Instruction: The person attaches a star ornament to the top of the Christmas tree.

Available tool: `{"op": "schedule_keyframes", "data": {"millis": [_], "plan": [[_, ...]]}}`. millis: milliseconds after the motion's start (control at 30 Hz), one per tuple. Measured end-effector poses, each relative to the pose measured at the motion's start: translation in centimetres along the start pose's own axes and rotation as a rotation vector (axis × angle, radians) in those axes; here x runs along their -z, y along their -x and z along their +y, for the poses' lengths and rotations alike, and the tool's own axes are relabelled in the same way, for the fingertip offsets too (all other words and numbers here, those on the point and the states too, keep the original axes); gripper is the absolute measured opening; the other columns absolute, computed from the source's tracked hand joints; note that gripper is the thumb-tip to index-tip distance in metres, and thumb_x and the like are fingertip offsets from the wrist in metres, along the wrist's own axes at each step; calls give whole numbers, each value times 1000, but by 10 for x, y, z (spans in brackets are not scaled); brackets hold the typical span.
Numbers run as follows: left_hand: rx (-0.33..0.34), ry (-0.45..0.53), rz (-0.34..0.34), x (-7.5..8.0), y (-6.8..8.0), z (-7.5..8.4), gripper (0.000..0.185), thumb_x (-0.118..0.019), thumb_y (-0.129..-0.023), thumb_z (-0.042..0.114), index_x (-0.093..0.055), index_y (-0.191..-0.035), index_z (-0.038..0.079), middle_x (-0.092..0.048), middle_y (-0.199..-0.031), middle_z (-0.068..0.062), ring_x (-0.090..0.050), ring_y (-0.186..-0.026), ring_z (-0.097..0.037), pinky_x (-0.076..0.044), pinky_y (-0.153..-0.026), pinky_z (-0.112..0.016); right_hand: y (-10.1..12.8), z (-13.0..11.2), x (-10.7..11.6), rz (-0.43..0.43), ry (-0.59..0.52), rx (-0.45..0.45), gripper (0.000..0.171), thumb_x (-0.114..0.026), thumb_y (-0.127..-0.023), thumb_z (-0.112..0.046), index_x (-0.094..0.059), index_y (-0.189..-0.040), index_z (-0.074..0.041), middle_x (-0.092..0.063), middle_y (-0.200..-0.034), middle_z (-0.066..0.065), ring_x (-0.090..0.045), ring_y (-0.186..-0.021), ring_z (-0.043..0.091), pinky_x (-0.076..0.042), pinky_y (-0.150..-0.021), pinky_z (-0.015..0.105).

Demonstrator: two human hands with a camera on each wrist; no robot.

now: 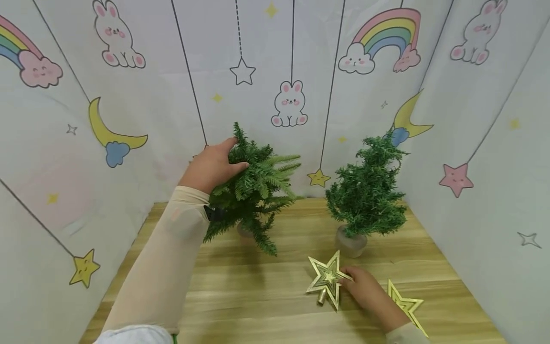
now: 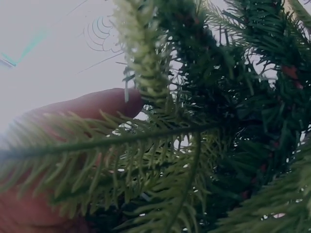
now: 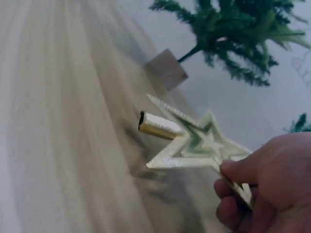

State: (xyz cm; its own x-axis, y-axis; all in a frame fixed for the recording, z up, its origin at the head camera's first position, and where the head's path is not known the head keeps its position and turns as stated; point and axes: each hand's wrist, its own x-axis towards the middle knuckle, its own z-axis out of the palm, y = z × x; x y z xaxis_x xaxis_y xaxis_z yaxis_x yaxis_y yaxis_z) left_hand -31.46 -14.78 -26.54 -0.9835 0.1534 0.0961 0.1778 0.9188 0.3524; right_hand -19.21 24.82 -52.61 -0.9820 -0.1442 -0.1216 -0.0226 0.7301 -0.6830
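My left hand [image 1: 210, 167] is at the upper left side of a small artificial Christmas tree [image 1: 253, 184], thumb and forefinger spread among its branches near the tip. In the left wrist view, green sprigs [image 2: 146, 141] partly cover a straight finger [image 2: 97, 104]; the other fingers are largely hidden. With my right hand [image 1: 365, 289] I pinch a gold star tree topper [image 1: 328, 277] by one point, thumb on its face. The star is held over the table, and its hollow gold tube [image 3: 158, 125] points away from the hand in the right wrist view.
A second small tree [image 1: 369, 191] in a grey-brown pot [image 1: 351, 241] stands at the back right. Another gold star [image 1: 406, 303] lies on the wooden table [image 1: 258, 310], partly behind my right forearm. White cloth walls [image 1: 163, 105] with printed rabbits and stars surround the table.
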Motion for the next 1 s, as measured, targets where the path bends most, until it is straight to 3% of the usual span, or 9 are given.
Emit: {"op": "schedule_keyframes", "data": {"millis": [100, 200, 367, 467, 700, 867, 1000], "plan": [[-8, 13, 8, 0, 0, 1, 82, -59, -92, 57, -22, -158, 24, -41, -152, -11, -46, -132, -38, -37, -103, -61, 2, -18, 18, -40, -101, 45, 22, -60, -98, -25, -67, -115, -13, -66, -115, 6, -61, -105, 28, -51, -84, 45], [-8, 25, 15, -1, 0, 0, 81, -60, -92, 55, -24, -157, 24, -43, -151, -11, -46, -132, -37, -38, -103, -60, 4, -44, 42, -5, -143, 163, 15, -60, -99, -26, -67, -106, -16, -65, -98, 2, -60, -87, 19, -51, -71, 34], [-21, 27, 18, -2, 1, 0, 80, -61, -92, 54, -25, -157, 24, -44, -150, -11, -48, -131, -36, -39, -103, -59, 2, -100, 89, 238, -145, 446, 9, -65, -95, -16, -69, -101, -12, -67, -89, 1, -60, -71, 10, -51, -58, 25], [-35, 15, 15, -3, 1, 1, 80, -61, -91, 55, -26, -156, 26, -45, -150, -9, -49, -130, -36, -38, -103, -61, -5, -135, 117, 382, -125, 576, 13, -67, -93, -11, -71, -105, -6, -70, -92, 3, -63, -73, 7, -53, -61, 22], [-81, 1, 16, -3, 0, 3, 79, -62, -91, 55, -27, -156, 27, -48, -148, -8, -52, -127, -33, -38, -104, -58, -38, -220, 170, 505, -180, 730, 16, -68, -92, -10, -72, -106, -2, -73, -92, 9, -67, -78, 9, -55, -71, 18], [-106, -1, 14, -3, 2, 3, 79, -63, -91, 54, -27, -156, 28, -49, -147, -7, -53, -126, -31, -37, -106, -55, -74, -268, 185, 539, -192, 754, 20, -66, -95, -16, -73, -109, -4, -73, -94, 7, -66, -80, 12, -53, -73, 20], [-127, -13, 19, -6, 2, 5, 79, -64, -90, 53, -28, -156, 27, -51, -145, -7, -55, -124, -30, -36, -108, -54, -89, -297, 185, 561, -137, 861, 20, -67, -94, -17, -73, -110, -6, -74, -95, 5, -66, -80, 10, -53, -75, 23]]}}
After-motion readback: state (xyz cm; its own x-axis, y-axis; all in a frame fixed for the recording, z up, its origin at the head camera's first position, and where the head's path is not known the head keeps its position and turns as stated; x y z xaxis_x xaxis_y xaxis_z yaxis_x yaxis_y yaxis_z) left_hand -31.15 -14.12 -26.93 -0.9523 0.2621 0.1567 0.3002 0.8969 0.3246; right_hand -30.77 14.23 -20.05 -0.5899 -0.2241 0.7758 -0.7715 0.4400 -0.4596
